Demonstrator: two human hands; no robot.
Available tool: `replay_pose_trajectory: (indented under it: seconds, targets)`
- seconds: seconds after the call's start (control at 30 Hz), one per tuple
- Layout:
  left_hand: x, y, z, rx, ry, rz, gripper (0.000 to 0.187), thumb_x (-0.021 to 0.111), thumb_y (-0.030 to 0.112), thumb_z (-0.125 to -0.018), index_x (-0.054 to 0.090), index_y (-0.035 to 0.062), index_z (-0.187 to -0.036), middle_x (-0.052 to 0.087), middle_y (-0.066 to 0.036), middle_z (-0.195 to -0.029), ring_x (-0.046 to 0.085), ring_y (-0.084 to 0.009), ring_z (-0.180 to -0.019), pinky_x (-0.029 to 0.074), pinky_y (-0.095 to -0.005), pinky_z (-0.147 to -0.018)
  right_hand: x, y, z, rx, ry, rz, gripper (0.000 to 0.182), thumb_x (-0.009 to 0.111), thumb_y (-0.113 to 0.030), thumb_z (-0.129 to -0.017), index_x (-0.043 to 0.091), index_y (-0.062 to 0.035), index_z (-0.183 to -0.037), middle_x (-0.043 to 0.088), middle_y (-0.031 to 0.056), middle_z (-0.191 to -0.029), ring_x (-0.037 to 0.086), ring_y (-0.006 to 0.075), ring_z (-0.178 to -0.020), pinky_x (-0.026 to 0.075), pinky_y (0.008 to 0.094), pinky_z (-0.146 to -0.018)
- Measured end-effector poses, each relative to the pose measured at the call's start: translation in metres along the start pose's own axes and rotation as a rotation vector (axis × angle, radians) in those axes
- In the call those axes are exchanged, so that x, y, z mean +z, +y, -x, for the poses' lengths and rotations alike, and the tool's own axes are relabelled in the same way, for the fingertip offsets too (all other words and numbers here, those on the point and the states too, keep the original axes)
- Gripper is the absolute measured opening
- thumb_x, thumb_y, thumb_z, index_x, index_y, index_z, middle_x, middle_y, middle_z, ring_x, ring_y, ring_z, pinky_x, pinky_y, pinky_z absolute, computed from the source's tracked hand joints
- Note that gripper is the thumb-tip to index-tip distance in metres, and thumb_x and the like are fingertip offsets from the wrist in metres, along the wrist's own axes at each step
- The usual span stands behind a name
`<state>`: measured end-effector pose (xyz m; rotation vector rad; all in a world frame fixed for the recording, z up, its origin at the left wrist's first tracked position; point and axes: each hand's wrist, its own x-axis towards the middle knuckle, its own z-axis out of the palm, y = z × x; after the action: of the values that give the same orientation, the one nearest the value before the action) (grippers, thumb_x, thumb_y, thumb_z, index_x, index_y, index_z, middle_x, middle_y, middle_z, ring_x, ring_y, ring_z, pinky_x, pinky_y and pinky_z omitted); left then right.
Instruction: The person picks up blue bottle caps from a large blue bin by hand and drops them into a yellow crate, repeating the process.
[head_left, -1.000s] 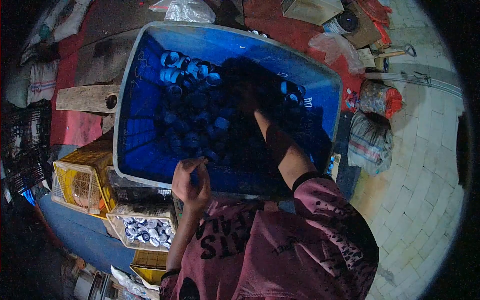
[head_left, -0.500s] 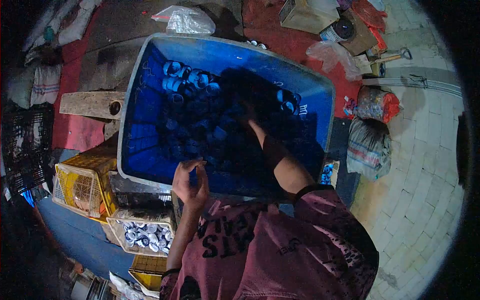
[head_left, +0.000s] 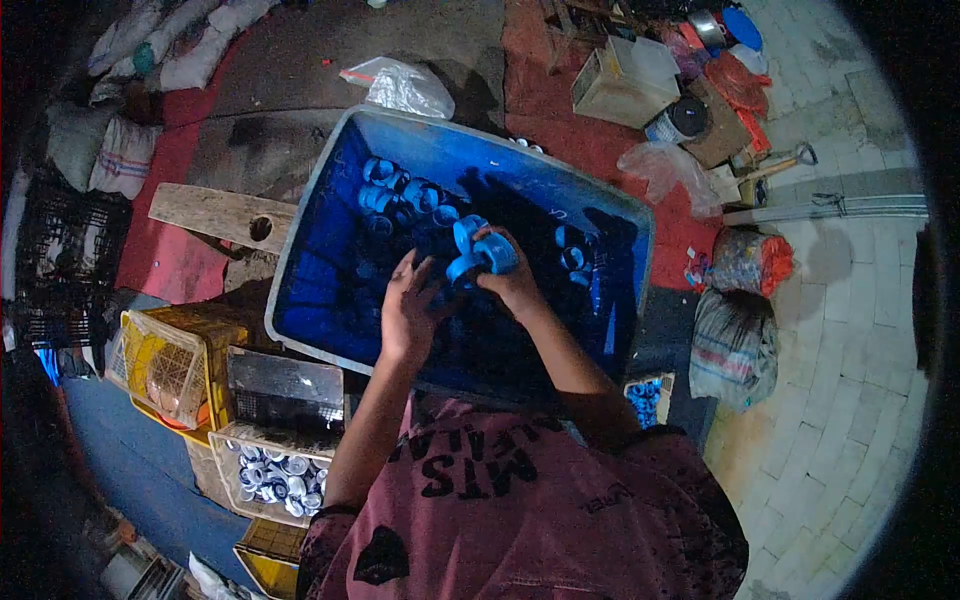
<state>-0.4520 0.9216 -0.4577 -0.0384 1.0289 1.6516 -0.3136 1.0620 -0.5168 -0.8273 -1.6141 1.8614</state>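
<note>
Several blue plastic rings (head_left: 483,252), which look like caps or collars, are gripped in my right hand (head_left: 514,284) above the big blue tub (head_left: 315,290). My left hand (head_left: 408,308) is just left of them with its fingers apart and nothing in it; a small gap seems to separate it from the rings. More blue and whitish rings (head_left: 400,190) lie inside the tub toward its far left, and a few others (head_left: 572,250) sit at its right side. Deep shadow hides much of the tub's bottom.
To the left stand a yellow crate (head_left: 165,365) and a pale basket of white ring-like pieces (head_left: 280,480). A small box of blue pieces (head_left: 647,400) is by my right elbow. Full sacks (head_left: 735,345) rest at the right. A wooden board (head_left: 215,215) lies beside the tub.
My right hand has come up from the dark bottom of the tub, now holding several blue rings. My left hand has moved up and right, its fingers spreading from a curl.
</note>
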Motion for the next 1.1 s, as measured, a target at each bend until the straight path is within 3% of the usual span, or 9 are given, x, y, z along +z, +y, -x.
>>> replay_pose_trajectory:
  seconds: [0.07,0.1,0.2,0.23,0.33,0.53,0.63,0.83,1.1]
  targets:
    - [0.017,-0.002,-0.005,-0.003,-0.087,0.138,0.087,0.058,0.055,-0.090,0.025,0.0123,-0.159,0.040,-0.018,-0.155,0.043,-0.0341,-0.139,0.039,-0.0579,-0.107,0.013,-0.039,0.012,0.048,-0.083,-0.200,0.063,0.077,0.009,-0.065,0.058,-0.0155,-0.120,0.060,0.0034,-0.118,0.065,0.0219,-0.109,0.053,0.0396,-0.093]
    - [0.023,-0.002,-0.007,0.045,-0.126,0.140,0.088,0.057,0.056,-0.090,0.026,0.0111,-0.159,0.042,-0.018,-0.153,0.044,-0.0335,-0.138,0.038,-0.0554,-0.108,0.019,-0.062,0.016,0.030,-0.140,-0.106,0.062,0.077,0.006,-0.065,0.058,-0.0142,-0.120,0.059,0.0075,-0.121,0.059,0.0272,-0.121,0.047,0.0440,-0.103]
    - [0.038,-0.003,-0.009,0.179,-0.244,0.144,0.091,0.057,0.057,-0.089,0.028,0.0074,-0.159,0.047,-0.018,-0.149,0.049,-0.0315,-0.133,0.038,-0.0478,-0.112,0.022,-0.089,0.019,-0.343,-0.119,0.405,0.061,0.080,0.000,-0.064,0.058,-0.0127,-0.120,0.056,0.0126,-0.126,0.051,0.0340,-0.130,0.041,0.0472,-0.110]
    - [0.044,0.000,-0.005,0.164,-0.269,0.215,0.090,0.057,0.055,-0.089,0.030,0.0052,-0.158,0.049,-0.016,-0.146,0.051,-0.0310,-0.132,0.037,-0.0452,-0.113,0.019,-0.091,0.019,-0.318,-0.161,0.440,0.063,0.084,-0.008,-0.064,0.057,-0.0123,-0.121,0.052,0.0166,-0.131,0.047,0.0391,-0.132,0.039,0.0480,-0.111]
    - [0.046,0.001,0.000,0.173,-0.312,0.220,0.088,0.058,0.053,-0.089,0.031,0.0072,-0.158,0.050,-0.016,-0.145,0.050,-0.0312,-0.132,0.037,-0.0461,-0.114,0.019,-0.105,0.022,-0.393,-0.192,0.562,0.064,0.089,-0.015,-0.067,0.056,-0.0128,-0.122,0.050,0.0159,-0.133,0.052,0.0344,-0.128,0.042,0.0463,-0.108]
    - [0.039,-0.008,-0.001,0.161,-0.280,0.322,0.079,0.057,0.047,-0.091,0.035,0.0104,-0.157,0.049,-0.014,-0.147,0.049,-0.0313,-0.134,0.037,-0.0466,-0.115,0.027,-0.107,0.027,-0.310,-0.152,0.574,0.077,0.095,-0.037,-0.067,0.052,-0.0121,-0.126,0.046,0.0166,-0.133,0.050,0.0364,-0.127,0.044,0.0480,-0.105]
    - [0.034,-0.009,-0.003,0.142,-0.242,0.370,0.075,0.056,0.045,-0.093,0.036,0.0106,-0.156,0.051,-0.014,-0.145,0.052,-0.0307,-0.131,0.040,-0.0463,-0.113,0.032,-0.108,0.033,-0.314,-0.073,0.734,0.090,0.092,-0.050,-0.065,0.046,-0.0106,-0.131,0.044,0.0222,-0.133,0.045,0.0438,-0.127,0.041,0.0535,-0.106]
    - [0.029,-0.012,-0.003,0.118,-0.242,0.420,0.073,0.050,0.051,-0.097,0.032,0.0161,-0.158,0.054,-0.014,-0.142,0.058,-0.0292,-0.123,0.046,-0.0440,-0.106,0.040,-0.089,0.031,-0.285,-0.095,0.711,0.102,0.089,-0.057,-0.066,0.035,-0.0097,-0.139,0.040,0.0242,-0.135,0.041,0.0446,-0.129,0.040,0.0557,-0.106]
    - [0.023,-0.010,-0.004,0.105,-0.095,0.420,0.066,0.049,0.051,-0.100,0.039,0.0172,-0.155,0.055,-0.012,-0.141,0.056,-0.0300,-0.126,0.044,-0.0461,-0.108,0.047,-0.096,0.032,-0.410,-0.150,0.764,0.093,0.077,-0.063,-0.077,0.038,-0.0088,-0.141,0.033,0.0237,-0.146,0.037,0.0424,-0.137,0.037,0.0530,-0.113]
